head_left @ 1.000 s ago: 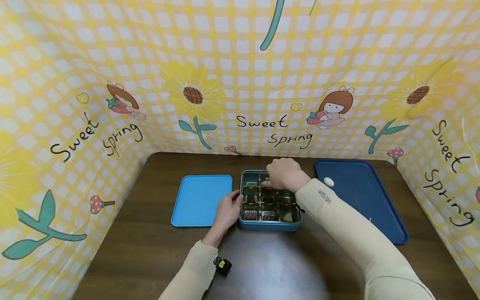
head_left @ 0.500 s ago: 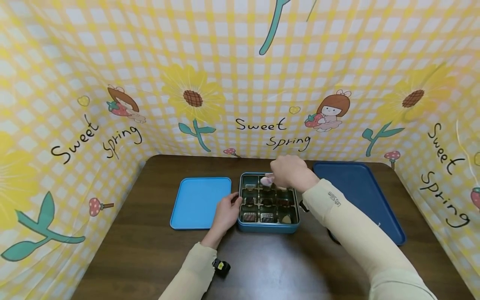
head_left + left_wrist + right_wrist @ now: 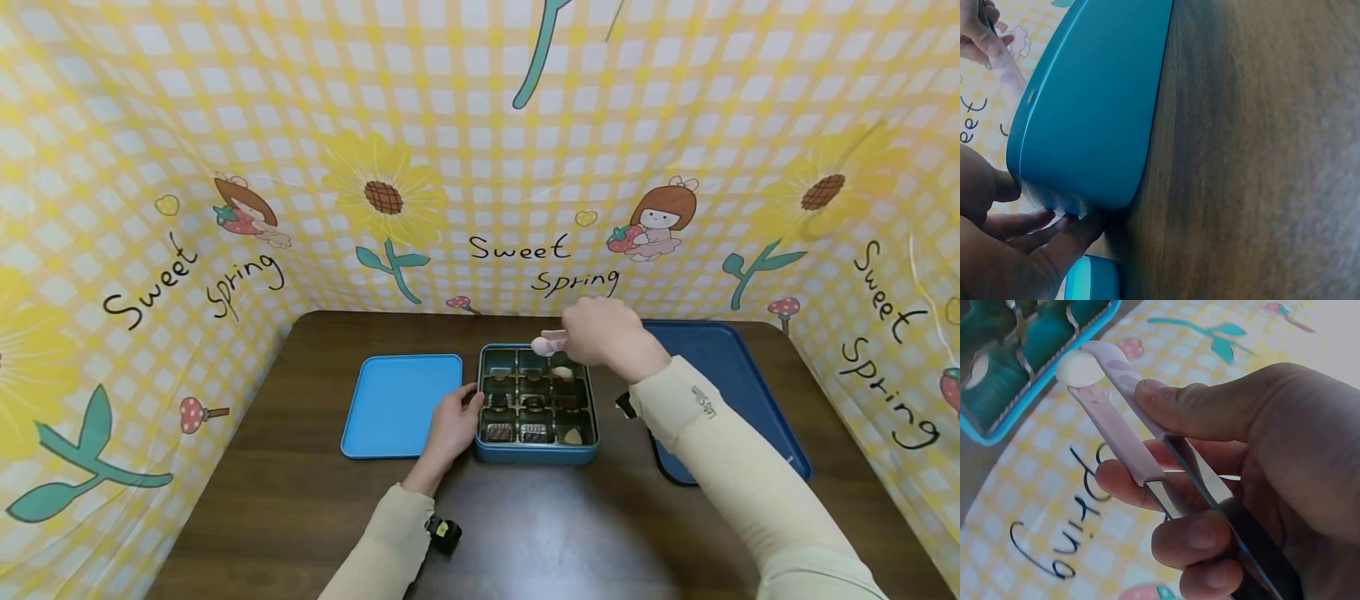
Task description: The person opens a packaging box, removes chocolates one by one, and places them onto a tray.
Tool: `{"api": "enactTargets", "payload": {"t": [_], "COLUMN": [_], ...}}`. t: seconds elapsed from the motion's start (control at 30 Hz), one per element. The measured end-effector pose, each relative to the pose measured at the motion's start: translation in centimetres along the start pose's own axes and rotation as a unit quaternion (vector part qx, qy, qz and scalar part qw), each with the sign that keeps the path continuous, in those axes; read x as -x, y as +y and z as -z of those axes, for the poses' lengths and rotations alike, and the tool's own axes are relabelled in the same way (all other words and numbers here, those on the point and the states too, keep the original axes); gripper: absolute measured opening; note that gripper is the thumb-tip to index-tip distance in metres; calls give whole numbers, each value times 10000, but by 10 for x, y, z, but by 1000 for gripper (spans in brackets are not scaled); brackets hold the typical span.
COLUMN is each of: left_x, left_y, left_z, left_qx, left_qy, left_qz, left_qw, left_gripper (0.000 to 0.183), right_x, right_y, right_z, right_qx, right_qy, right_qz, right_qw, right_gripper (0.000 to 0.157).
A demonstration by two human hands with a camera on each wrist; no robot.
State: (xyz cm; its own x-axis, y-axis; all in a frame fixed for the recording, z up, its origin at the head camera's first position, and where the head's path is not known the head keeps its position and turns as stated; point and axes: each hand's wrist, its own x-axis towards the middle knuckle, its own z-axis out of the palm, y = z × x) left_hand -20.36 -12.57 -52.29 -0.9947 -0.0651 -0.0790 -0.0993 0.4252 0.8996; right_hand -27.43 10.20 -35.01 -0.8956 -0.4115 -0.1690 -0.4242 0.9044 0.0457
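Observation:
My right hand (image 3: 603,333) holds tongs (image 3: 1116,434) with pink tips, metal arms and dark handles, above the back edge of a blue box (image 3: 537,454). Between the tips sits a white rounded piece (image 3: 1079,369). The box has several compartments; dark pieces (image 3: 534,432) lie in some of them, a white oval piece (image 3: 561,372) in the back right one and a pale piece (image 3: 572,436) in the front right one. My left hand (image 3: 453,425) rests against the box's left side, its fingertips touching the wall in the left wrist view.
A light blue lid (image 3: 405,408) lies flat left of the box. On the right is a dark blue tray (image 3: 720,358), partly covered by my right arm. A yellow checked cloth (image 3: 450,125) hangs behind the brown table (image 3: 525,533) and along both sides.
My right hand has lifted the tongs out from over the back middle of the box and moved rightward, uncovering the back right compartment. My left hand stays at the box's side.

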Motion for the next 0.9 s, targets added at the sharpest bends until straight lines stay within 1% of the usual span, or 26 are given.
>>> {"api": "enactTargets", "payload": {"t": [0.1,0.27,0.3,0.47,0.5,0.57,0.7,0.9], "left_x": [-1,-1,-1,-1,-1,-1,0,2], "left_y": [1,3,3,2,1,0,0,3], "left_z": [0,1,1,1,1,1,1,1], "left_qx": [-1,-6,2,45,40,26,34,31], "left_qy": [-8,6,7,-17,-26,-39,-48,-60], "left_qz": [-20,-44,-46,-28,-43,-56,-33,22], "left_qw": [10000,10000,10000,10000,10000,10000,10000,10000], "left_gripper": [44,44,44,45,45,45,45,45], "right_x": [6,18,20,33,35,39,45,51], "right_y": [12,38,44,71,76,85,103,124], "right_z": [5,12,13,15,15,14,8,-2], "right_qx": [-1,-132,-177,-423,-450,-470,-492,-565], "right_qy": [124,227,198,-70,-110,-151,-203,-299], "right_qz": [-139,-371,-413,-685,-728,-772,-878,-1066], "right_qw": [9998,9990,9988,9967,9963,9958,9947,9922], "right_gripper": [24,20,18,26,27,24,28,31]}}
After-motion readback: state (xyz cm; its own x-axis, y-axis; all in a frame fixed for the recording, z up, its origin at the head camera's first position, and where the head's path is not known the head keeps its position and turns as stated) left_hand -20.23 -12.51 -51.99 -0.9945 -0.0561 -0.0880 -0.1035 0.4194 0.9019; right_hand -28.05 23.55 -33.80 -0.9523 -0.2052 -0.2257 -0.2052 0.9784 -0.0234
